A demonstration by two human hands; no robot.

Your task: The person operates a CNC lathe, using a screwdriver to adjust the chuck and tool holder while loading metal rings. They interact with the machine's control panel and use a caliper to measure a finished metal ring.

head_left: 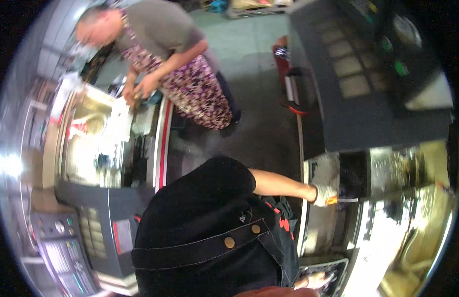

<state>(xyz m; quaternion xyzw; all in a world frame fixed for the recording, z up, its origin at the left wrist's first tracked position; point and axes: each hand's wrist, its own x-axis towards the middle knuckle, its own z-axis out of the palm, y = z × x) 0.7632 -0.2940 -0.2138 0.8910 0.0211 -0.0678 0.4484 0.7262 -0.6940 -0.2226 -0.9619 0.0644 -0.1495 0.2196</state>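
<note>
the gloved right hand (324, 194) grips a thin metal bar (349, 200) at the machine's door (322, 173), while the left hand's grip cannot be told.

A machine workshop: grey enclosed machine tools (368, 99) with button control panels (66, 252) stand either side of a concrete floor aisle (259, 84), and a co-worker (175, 64) in an apron works at one machine.
</note>
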